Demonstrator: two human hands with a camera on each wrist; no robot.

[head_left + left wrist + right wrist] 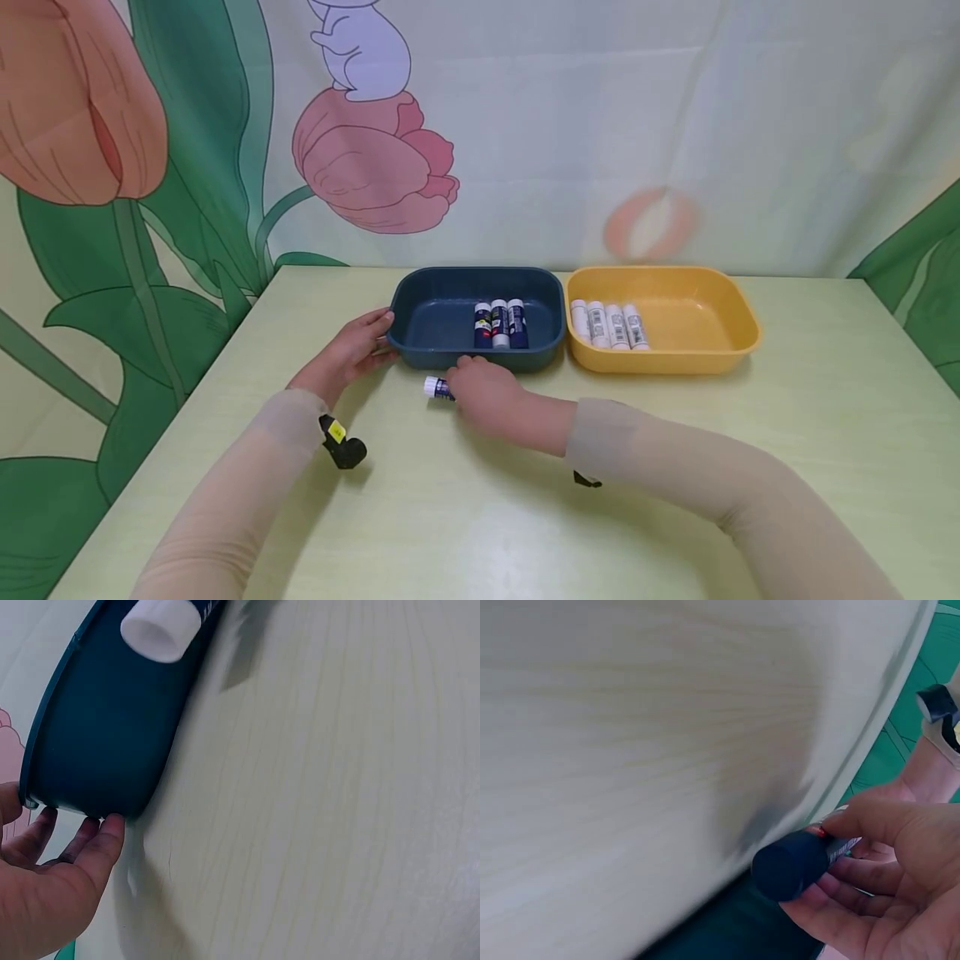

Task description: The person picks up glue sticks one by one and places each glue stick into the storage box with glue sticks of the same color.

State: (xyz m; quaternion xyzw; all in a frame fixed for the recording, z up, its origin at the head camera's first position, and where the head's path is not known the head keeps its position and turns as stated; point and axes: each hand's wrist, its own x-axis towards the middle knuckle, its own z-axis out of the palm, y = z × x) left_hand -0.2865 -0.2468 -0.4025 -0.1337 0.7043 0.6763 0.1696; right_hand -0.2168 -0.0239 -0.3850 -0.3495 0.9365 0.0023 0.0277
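Observation:
My right hand (487, 396) pinches a glue stick (438, 388) between thumb and fingers, in front of the blue bin (435, 360). Its white cap (161, 630) shows in the left wrist view, its dark blue base (784, 868) in the right wrist view. At the bin's left end, my left hand (352, 350) touches the end wall and rim with spread fingers (97, 847). Inside this bin, several dark blue glue sticks (499, 325) lie side by side, toward the right.
A yellow bin (663, 362) stands right beside the blue one, with several white tubes (607, 325) lined up at its left end. Both sit near the back of the pale wooden table (480, 517), before a flower-print cloth (525, 167).

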